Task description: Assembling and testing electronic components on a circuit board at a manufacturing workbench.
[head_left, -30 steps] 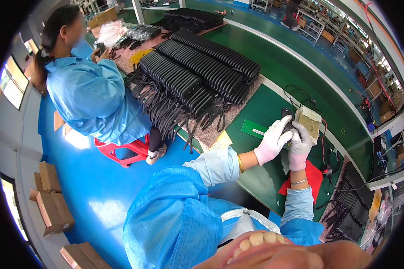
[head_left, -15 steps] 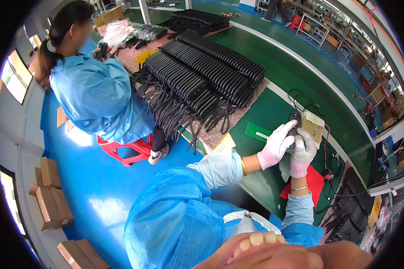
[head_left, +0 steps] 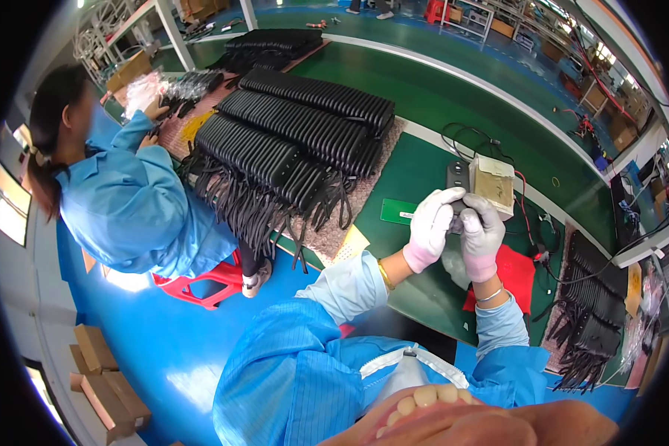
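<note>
Presently, entries at the two hands are standing as follows.

Unit, black: sitting between both hands, its far end showing beyond the fingertips, its near end being covered by gloves.

Left hand, white-gloved: curling fingers and thumb onto the unit from its left.

Right hand, white-gloved: gripping the unit from the other side, fingertips nearly meeting the left's.

Step, as judged: the worker is handling the near end with both hands; what the fingertips are doing there is not showing. Next move, as judged: calling for a steady two-handed hold and freer sight of that end.

Box, open: standing just beyond the right hand, crowding its reach forward.

Red cable: running to the right of that hand, likely to snag.

Green plate: lying just left of the left hand.

Clear bag and red cloth: lying below the hands, partly under the right wrist.

Stacks, black: resting well beyond the left hand.

Co-worker: sitting far to its left.
</note>
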Demonstrator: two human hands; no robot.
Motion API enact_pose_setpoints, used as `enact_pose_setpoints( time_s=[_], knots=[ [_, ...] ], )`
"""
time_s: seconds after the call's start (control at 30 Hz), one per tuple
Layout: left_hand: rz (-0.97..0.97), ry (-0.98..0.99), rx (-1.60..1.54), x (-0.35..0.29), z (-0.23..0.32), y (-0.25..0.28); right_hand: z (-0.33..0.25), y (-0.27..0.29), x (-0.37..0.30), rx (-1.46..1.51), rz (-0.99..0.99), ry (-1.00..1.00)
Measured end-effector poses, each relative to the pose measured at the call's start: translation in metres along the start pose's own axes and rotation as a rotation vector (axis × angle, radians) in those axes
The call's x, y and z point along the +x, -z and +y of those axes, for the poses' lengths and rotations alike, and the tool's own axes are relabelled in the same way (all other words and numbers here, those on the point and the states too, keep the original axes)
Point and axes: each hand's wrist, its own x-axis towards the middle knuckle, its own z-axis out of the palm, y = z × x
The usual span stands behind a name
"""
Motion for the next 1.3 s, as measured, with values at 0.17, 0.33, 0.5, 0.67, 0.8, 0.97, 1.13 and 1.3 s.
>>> enact_pose_setpoints(
  time_s=[0.17, 0.33, 0.5, 0.67, 0.8, 0.97, 1.13, 1.3],
  knots=[
    [0.052, -0.009, 0.051, 0.001, -0.002, 0.005, -0.005, -0.001, 0.004, -0.121, -0.077, -0.060],
    [0.080, 0.110, -0.023, -0.005, 0.005, 0.005, -0.005, -0.003, 0.010, -0.138, 0.093, 0.057],
    [-0.110, 0.013, 0.113, -0.005, 0.013, 0.003, 0.004, 0.010, 0.022, -0.127, -0.006, 0.164],
    [-0.175, -0.096, 0.145, -0.012, 0.012, -0.004, 0.005, 0.015, 0.016, 0.149, -0.042, -0.150],
    [-0.195, -0.103, 0.163, -0.012, 0.012, -0.004, -0.003, 0.012, 0.018, 0.095, -0.057, -0.166],
    [-0.156, -0.114, 0.158, -0.015, -0.003, -0.005, 0.007, 0.026, 0.016, 0.037, -0.066, -0.220],
    [-0.138, -0.200, 0.345, -0.006, 0.006, 0.003, -0.029, 0.014, 0.024, -0.382, 0.078, -0.074],
    [0.019, -0.059, 0.205, -0.011, -0.024, 0.006, -0.112, 0.070, 0.016, -0.567, 0.349, 0.089]
  ],
)
